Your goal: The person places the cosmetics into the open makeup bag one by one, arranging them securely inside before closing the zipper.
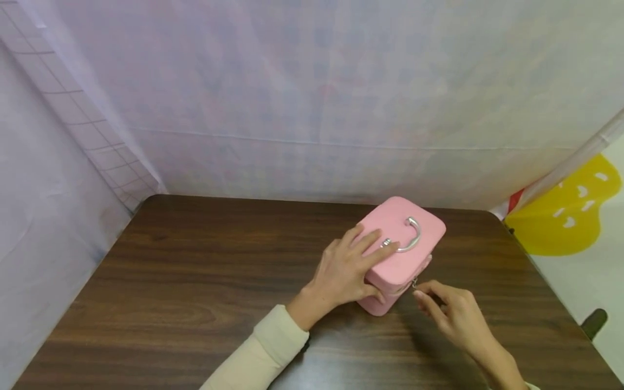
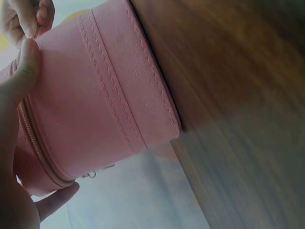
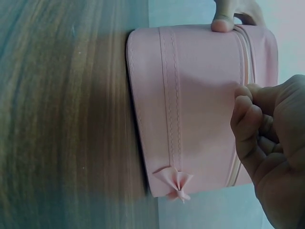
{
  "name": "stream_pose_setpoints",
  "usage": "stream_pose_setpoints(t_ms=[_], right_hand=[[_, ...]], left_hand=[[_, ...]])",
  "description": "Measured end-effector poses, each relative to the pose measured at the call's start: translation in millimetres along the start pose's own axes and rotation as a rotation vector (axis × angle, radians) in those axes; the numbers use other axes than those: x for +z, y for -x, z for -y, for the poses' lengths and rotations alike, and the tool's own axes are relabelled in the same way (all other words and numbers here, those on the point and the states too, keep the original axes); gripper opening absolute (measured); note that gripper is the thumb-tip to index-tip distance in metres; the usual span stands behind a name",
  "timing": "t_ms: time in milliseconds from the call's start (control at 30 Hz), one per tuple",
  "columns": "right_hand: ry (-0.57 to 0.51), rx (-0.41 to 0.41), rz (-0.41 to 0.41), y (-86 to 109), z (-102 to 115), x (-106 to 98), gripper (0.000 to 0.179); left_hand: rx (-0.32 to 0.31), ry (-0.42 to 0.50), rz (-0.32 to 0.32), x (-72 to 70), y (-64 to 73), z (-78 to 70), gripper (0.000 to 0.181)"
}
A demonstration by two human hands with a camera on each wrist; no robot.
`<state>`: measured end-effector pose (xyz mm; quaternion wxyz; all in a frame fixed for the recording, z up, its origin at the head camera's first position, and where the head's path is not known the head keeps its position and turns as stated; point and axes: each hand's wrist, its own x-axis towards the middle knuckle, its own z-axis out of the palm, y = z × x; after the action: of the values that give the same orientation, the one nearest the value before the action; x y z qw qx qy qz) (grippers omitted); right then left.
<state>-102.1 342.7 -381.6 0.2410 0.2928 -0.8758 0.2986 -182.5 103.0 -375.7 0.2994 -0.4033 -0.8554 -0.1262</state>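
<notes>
A pink zip-up vanity case (image 1: 390, 265) with a silver curved handle (image 1: 411, 238) on its lid stands upright on the table. My left hand (image 1: 343, 265) grips its near-left corner, fingers spread over the lid and thumb against the side; in the left wrist view the thumb (image 2: 28, 64) lies across the zipper (image 2: 35, 140). At the case's right side, thumb and index finger of my right hand (image 1: 453, 311) pinch the zipper pull (image 1: 414, 283). The right wrist view shows those fingertips at the zipper track (image 3: 247, 57), hiding most of the pull. A pink bow (image 3: 175, 180) decorates that side.
The dark wooden table (image 1: 195, 281) extends to the left and front of the case. A pale curtain (image 1: 312, 108) hangs along the table's back edge. Past the right edge is a yellow shape with white marks (image 1: 570, 211).
</notes>
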Motion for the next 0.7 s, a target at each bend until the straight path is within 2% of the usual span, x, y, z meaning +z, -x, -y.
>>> stream_pose_setpoints(t_ms=[367,700], right_hand=[[-0.005,0.007,0.044,-3.0,4,-5,0.033],[-0.029,-0.024,0.016,2.5,-1,-1,0.031]], left_hand=[[-0.036,-0.038,-0.043,2.7,-1.8,-8.9,0.106],[-0.059,-0.064,-0.069,4.8,-1.4,-16.5,0.103]])
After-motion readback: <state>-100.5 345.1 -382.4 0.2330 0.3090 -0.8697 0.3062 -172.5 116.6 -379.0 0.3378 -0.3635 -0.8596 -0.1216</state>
